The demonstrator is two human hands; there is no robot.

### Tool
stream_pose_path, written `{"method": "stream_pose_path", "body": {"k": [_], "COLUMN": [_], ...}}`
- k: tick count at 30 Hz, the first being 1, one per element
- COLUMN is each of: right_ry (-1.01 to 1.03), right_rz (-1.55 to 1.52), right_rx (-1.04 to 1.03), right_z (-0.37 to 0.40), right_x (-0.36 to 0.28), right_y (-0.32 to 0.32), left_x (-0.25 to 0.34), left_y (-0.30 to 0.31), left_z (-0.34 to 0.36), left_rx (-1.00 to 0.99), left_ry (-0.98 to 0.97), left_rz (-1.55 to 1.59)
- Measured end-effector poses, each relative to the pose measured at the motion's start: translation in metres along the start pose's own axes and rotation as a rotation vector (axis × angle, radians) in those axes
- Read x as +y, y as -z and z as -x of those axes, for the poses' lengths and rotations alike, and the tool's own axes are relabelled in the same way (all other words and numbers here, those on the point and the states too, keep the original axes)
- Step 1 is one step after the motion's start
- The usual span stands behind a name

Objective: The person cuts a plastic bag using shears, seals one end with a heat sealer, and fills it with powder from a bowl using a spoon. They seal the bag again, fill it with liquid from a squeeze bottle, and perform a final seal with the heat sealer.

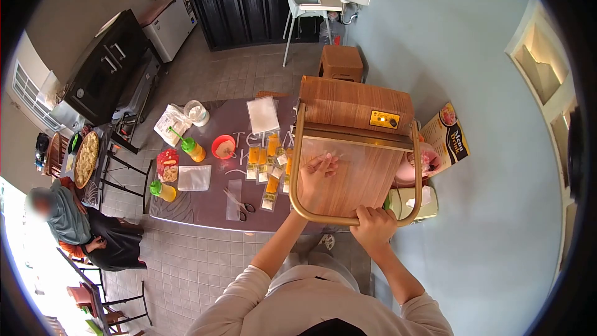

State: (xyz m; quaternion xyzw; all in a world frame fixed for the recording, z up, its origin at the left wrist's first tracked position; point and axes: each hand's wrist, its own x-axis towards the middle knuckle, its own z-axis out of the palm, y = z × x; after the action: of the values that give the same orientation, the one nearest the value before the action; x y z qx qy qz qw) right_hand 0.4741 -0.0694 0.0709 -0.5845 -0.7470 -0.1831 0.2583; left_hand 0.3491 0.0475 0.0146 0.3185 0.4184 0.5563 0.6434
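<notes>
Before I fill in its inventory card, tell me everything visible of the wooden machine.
The machine looks wood-grained and brown: a raised back block carries a yellow panel with a glowing light and dark knob, behind a flat board. A gold-coloured metal bar loops around the front. It stands at the table's right end. The right hand grips the bar; the left hand is over the board, contact unclear.

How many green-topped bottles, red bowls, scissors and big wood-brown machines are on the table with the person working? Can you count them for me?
Green-topped bottles: 2
Red bowl: 1
Scissors: 1
Big wood-brown machine: 1
Total: 5
</notes>
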Motion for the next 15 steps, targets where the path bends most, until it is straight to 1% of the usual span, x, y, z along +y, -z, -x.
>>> {"method": "stream_pose_path", "body": {"k": [11,15], "right_ry": [-0.009,-0.009], "right_rz": [0.002,0.007], "right_rx": [0.027,0.038], "right_z": [-0.0003,-0.0026], "right_x": [-0.0011,-0.0026], "right_y": [-0.0013,0.0007], "left_x": [0.0055,0.0060], "left_y": [-0.0013,-0.0013], "left_z": [0.0027,0.0043], "left_rx": [0.002,-0.004], "left_ry": [0.016,-0.006], "left_rz": [-0.027,-0.022]}}
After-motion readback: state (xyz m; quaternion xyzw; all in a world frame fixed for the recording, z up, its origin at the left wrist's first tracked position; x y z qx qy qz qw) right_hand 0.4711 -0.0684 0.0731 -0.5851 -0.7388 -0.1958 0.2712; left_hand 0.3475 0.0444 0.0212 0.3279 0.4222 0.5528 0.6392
